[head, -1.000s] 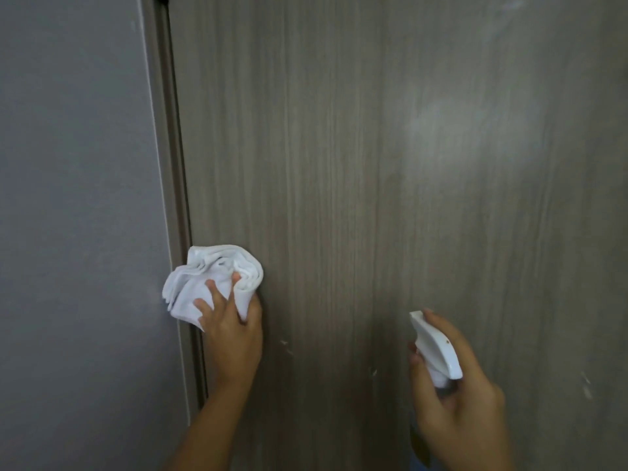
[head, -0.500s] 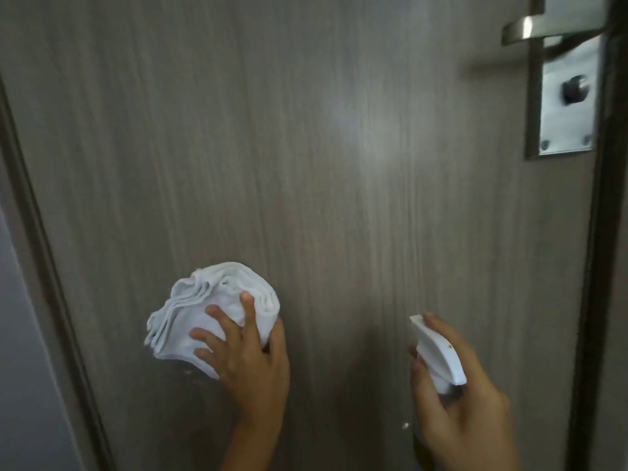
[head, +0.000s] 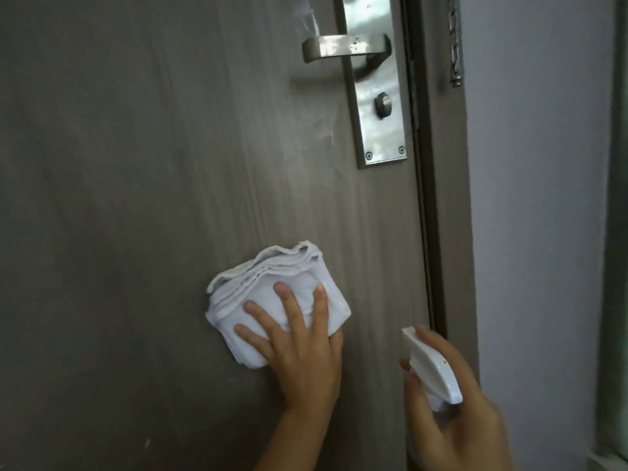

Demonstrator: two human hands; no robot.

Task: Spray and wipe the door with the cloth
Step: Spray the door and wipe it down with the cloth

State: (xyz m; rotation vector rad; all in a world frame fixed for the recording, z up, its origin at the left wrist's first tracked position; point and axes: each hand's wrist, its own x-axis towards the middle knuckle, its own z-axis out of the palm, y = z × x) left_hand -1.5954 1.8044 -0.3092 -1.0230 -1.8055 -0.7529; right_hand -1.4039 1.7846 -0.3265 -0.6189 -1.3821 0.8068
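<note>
My left hand (head: 307, 348) presses the folded cloth (head: 272, 300) flat on the door (head: 153, 164), fingers spread; the handle (head: 343, 47) lies up and right of it; my right hand (head: 455, 413) grips the spray bottle (head: 431, 367), nearer the door's edge.

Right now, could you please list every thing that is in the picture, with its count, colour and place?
door: one, grey-brown wood grain, fills the left and middle of the view
door handle: one, silver lever, upper middle
lock plate: one, silver, upright behind the handle near the door's right edge, with a round knob below the lever
door frame: one, brown, right of the door
wall: one, pale grey, far right
cloth: one, white, folded, pressed on the door below the handle
spray bottle: one, white head, lower right
left hand: presses the cloth
right hand: grips the spray bottle
</note>
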